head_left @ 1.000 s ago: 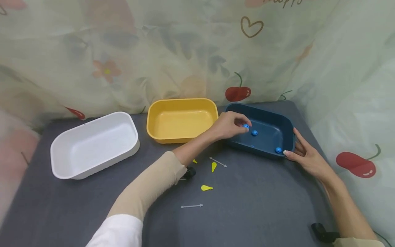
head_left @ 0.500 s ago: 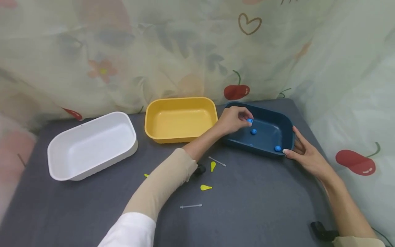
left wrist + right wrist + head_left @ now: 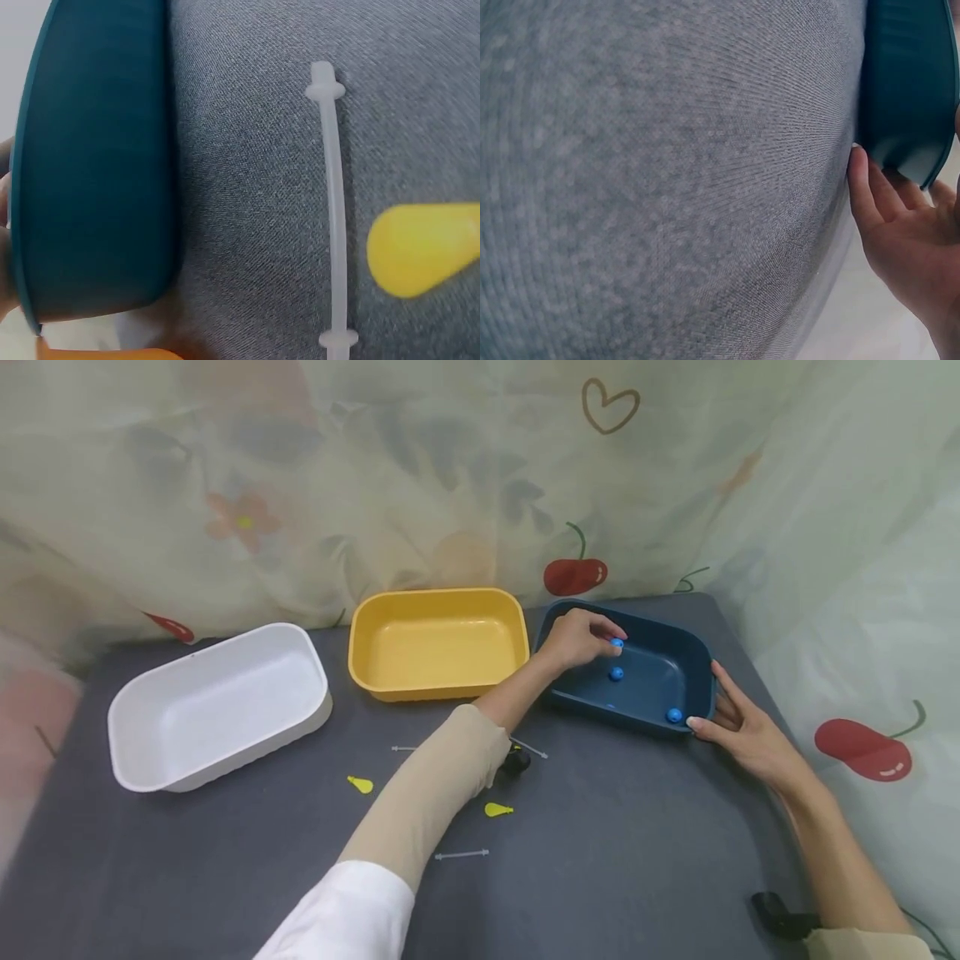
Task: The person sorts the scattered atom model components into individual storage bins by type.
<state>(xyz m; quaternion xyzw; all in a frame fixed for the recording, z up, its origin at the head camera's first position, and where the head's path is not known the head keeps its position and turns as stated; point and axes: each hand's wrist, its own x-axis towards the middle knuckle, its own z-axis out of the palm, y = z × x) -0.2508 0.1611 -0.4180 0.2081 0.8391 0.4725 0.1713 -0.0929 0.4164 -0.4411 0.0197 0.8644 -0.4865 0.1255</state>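
In the head view, my left hand (image 3: 579, 639) reaches over the dark blue bin (image 3: 652, 647) and pinches a small blue bead (image 3: 617, 643) between thumb and fingers. Another blue bead (image 3: 616, 673) lies on the bin's floor just below it, and a third bead (image 3: 674, 716) sits in the near right corner. My right hand (image 3: 746, 735) holds the bin's right end, thumb at the rim and fingers along the outer wall. The right wrist view shows these fingers (image 3: 861, 187) against the bin's end. Only a sliver of the left hand shows in the left wrist view.
A yellow bin (image 3: 438, 693) stands left of the blue one, and a white bin (image 3: 247, 768) farther left. Before them lie yellow bulb-shaped pieces (image 3: 498, 810) and thin whitish rods (image 3: 461, 854) with collared ends. My left forearm crosses over some. A patterned curtain (image 3: 420, 485) hangs behind.
My left hand has moved right and slightly away over the blue bin, carrying the pinched bead. Its forearm now uncovers a yellow piece and a rod on the left. The right hand stays put.
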